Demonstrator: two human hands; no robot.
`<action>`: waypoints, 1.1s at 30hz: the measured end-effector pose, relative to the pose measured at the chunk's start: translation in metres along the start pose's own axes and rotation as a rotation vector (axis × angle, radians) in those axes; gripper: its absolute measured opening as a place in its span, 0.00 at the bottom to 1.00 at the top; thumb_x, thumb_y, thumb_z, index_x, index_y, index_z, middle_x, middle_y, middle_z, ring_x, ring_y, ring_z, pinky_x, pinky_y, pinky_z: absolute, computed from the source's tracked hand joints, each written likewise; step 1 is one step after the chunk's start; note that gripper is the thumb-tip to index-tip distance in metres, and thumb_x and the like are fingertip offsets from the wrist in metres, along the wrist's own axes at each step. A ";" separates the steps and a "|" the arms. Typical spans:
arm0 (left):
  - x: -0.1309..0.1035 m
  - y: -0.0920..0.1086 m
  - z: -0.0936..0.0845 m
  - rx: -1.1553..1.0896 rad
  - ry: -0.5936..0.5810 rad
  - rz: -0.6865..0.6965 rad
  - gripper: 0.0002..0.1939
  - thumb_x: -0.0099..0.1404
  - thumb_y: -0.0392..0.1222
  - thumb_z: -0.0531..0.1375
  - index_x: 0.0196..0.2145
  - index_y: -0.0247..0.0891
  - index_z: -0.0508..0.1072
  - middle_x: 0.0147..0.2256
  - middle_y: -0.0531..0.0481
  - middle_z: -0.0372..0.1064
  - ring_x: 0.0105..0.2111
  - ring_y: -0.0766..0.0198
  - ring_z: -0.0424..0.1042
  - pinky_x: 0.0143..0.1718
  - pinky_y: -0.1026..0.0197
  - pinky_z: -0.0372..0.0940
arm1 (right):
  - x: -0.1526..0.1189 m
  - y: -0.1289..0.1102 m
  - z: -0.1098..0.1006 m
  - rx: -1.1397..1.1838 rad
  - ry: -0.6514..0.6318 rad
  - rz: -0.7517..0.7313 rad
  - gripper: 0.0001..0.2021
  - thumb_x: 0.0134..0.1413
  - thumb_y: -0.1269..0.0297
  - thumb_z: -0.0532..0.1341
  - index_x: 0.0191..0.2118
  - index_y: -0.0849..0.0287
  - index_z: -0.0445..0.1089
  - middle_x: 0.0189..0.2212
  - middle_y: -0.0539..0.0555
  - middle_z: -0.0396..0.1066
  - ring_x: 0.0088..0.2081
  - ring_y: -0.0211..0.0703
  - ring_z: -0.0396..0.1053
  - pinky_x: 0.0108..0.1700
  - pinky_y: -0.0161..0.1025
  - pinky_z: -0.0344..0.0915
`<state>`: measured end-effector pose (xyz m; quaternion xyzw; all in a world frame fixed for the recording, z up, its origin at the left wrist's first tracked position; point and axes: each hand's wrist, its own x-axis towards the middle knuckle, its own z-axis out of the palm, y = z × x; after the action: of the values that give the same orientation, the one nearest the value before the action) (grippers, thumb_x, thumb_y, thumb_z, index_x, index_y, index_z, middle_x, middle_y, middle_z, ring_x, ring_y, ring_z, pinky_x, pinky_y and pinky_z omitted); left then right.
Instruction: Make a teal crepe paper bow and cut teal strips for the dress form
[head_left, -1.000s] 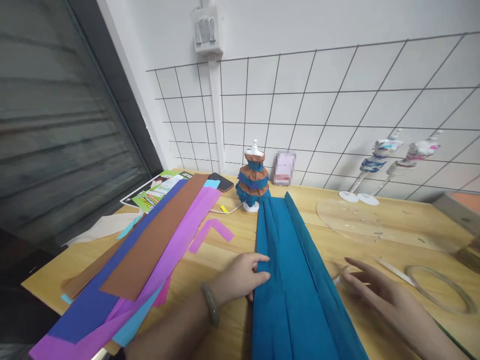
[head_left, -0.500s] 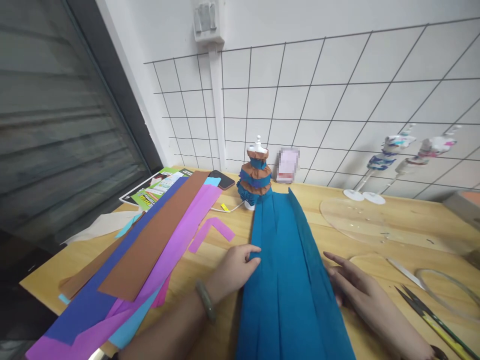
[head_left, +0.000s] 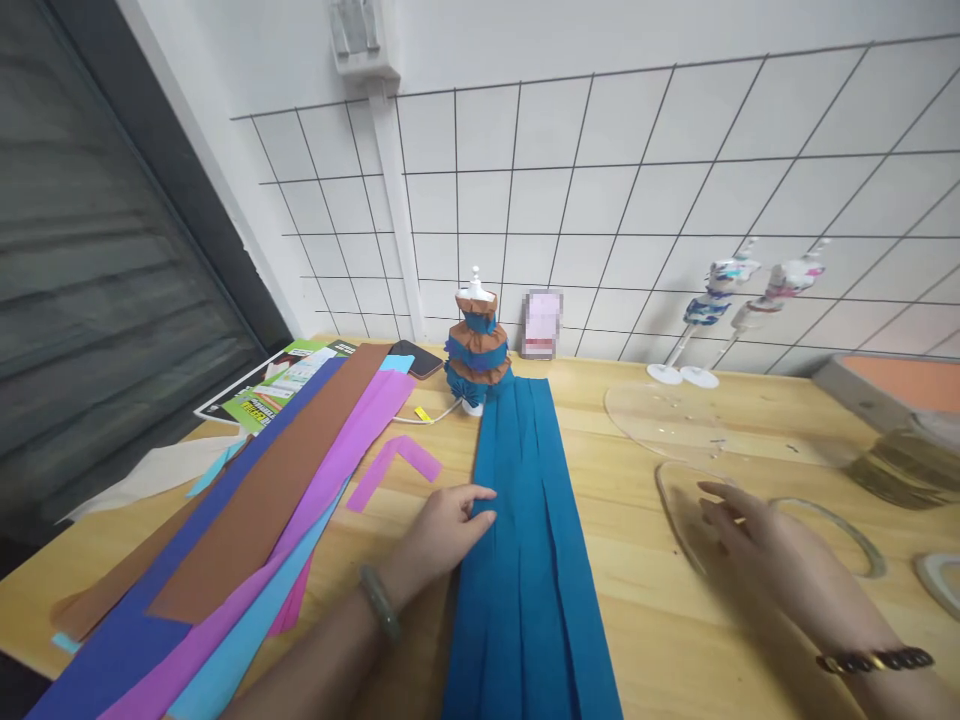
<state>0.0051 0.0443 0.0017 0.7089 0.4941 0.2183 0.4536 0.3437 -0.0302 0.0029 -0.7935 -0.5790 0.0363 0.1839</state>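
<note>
A long teal crepe paper strip, creased in lengthwise folds, lies flat down the middle of the table. My left hand rests at its left edge, thumb and index finger apart on the paper, gripping nothing. To the right of the strip, my right hand hovers over the table near a clear plastic sheet, fingers spread and nothing visible in them. The strip's far end reaches a small dress form dressed in brown and teal ruffles. No scissors show; my right hand and forearm cover part of the table.
Brown, blue, purple and light blue paper strips are piled at left. A purple scrap, a phone and leaflets lie nearby. Two dress forms, a clear disc, rings and a tape roll stand right.
My right hand has left the teal strip's right edge and moved right. That raised edge now lies flatter. My left hand stays on the strip. The view has turned right.
</note>
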 end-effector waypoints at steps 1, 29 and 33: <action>-0.001 0.001 0.000 0.004 -0.005 0.004 0.20 0.56 0.45 0.54 0.44 0.36 0.71 0.20 0.58 0.48 0.20 0.70 0.52 0.22 0.66 0.48 | 0.002 0.005 -0.001 -0.022 -0.043 0.024 0.18 0.50 0.57 0.51 0.43 0.60 0.69 0.28 0.58 0.76 0.28 0.52 0.72 0.27 0.41 0.62; 0.002 -0.007 0.005 -0.070 0.042 0.056 0.22 0.57 0.42 0.55 0.49 0.38 0.67 0.23 0.57 0.51 0.22 0.70 0.53 0.23 0.67 0.50 | -0.053 -0.117 0.034 0.054 -0.155 -0.416 0.24 0.56 0.53 0.51 0.56 0.58 0.55 0.41 0.59 0.68 0.35 0.49 0.72 0.35 0.45 0.69; 0.002 -0.006 0.003 -0.091 0.055 0.044 0.23 0.57 0.42 0.55 0.51 0.38 0.65 0.23 0.58 0.49 0.21 0.71 0.51 0.22 0.67 0.50 | -0.059 -0.124 0.036 0.069 -0.198 -0.482 0.20 0.56 0.62 0.50 0.54 0.58 0.58 0.42 0.59 0.69 0.39 0.48 0.71 0.40 0.44 0.68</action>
<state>0.0050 0.0450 -0.0053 0.6920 0.4800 0.2700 0.4667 0.2023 -0.0440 0.0015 -0.6185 -0.7649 0.0886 0.1565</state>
